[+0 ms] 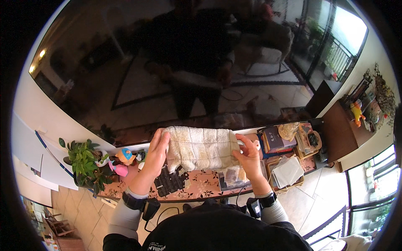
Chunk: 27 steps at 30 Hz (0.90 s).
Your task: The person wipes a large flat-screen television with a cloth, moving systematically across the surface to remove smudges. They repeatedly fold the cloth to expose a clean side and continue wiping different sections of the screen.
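Observation:
A cream and beige checked terry cloth (201, 147) is stretched between my two hands, in front of the lower edge of a large black television (194, 72). My left hand (158, 153) grips the cloth's left end, thumb on the near face. At the other end, my right hand (249, 157) pinches the edge between thumb and fingers. The cloth looks folded, with a loose corner hanging at its lower left. It hides part of the cabinet top behind it. The television's screen mirrors a standing person and the room.
Below the cloth, a floral-covered cabinet top (204, 185) carries a black perforated sheet (171, 182) and a box of packets (232, 178). Figurines (125, 156) and a potted plant (83, 161) stand left. Stacked books (276, 138) and a basket of clear bags (287, 172) are right.

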{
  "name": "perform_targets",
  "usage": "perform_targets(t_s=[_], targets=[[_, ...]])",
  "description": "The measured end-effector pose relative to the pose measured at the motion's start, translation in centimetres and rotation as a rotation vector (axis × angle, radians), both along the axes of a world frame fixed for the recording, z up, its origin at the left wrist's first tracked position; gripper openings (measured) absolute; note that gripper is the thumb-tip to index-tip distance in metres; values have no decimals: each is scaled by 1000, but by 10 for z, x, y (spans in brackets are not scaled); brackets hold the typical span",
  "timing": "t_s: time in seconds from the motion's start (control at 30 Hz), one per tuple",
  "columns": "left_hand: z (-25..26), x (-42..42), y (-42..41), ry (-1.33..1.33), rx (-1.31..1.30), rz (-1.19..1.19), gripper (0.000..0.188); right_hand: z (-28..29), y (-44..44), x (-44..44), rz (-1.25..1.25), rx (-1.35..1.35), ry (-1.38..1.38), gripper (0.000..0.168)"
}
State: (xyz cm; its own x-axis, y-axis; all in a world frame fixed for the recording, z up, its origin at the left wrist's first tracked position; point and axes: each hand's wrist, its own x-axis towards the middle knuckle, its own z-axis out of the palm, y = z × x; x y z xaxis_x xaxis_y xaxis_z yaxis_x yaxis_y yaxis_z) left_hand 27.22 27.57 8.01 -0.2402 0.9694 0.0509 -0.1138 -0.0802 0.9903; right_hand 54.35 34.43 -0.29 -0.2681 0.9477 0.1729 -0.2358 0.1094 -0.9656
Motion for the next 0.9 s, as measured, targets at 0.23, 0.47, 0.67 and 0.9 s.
perform_targets(t_s=[0.23,0.47,0.67,0.9], targets=[[-9,29,-8,-173,-226,-309,62,67,-30,-31,403,257,56,50],[-17,42,-3,-213,-184,-252,42,68,-39,-31,753,410,-88,40],[-16,41,7,-428,-58,-218,36,38,-41,-11,805,144,-70,33],[-18,43,3,-597,-122,-173,46,10,-12,12,401,-457,301,28]])
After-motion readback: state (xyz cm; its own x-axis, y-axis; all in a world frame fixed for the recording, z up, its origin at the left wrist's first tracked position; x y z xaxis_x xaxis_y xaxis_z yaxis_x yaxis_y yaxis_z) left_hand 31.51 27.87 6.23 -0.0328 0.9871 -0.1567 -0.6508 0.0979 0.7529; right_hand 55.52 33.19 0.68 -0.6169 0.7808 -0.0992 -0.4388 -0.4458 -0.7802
